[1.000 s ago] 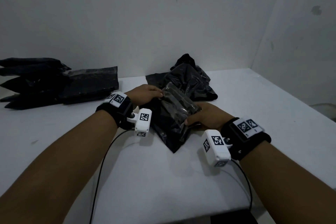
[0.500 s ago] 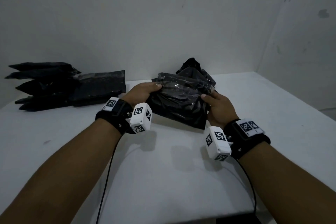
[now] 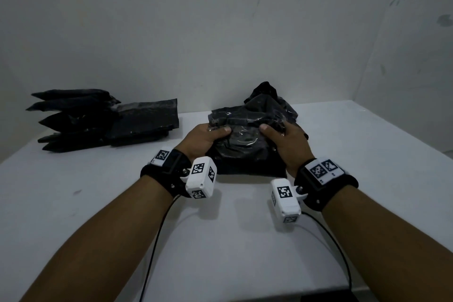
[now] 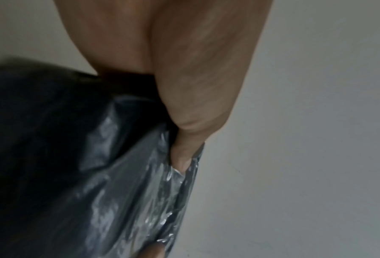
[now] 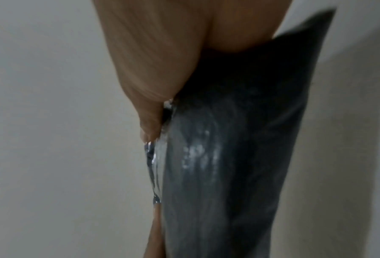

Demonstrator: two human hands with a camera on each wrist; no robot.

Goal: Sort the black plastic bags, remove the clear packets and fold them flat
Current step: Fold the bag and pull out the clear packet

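Note:
Both hands hold a clear packet of black plastic bags [image 3: 245,140] above the white table [image 3: 220,240], in the middle of the head view. My left hand [image 3: 208,136] grips its left end, thumb on top. My right hand [image 3: 282,137] grips its right end the same way. The left wrist view shows my thumb pressed into the shiny clear packet [image 4: 140,192]. In the right wrist view the dark packet [image 5: 229,157] hangs from my fingers, blurred. Behind the packet lies a crumpled heap of black bags [image 3: 267,100].
A pile of flat folded black bags [image 3: 103,120] lies at the back left of the table. Grey walls [image 3: 220,32] close off the back and the right. Cables [image 3: 157,240] run from both wrist cameras toward the table's near edge.
The packet has turned from diagonal to level and been lifted back toward the heap. Both hands have shifted to its two ends, and the view has tilted up slightly.

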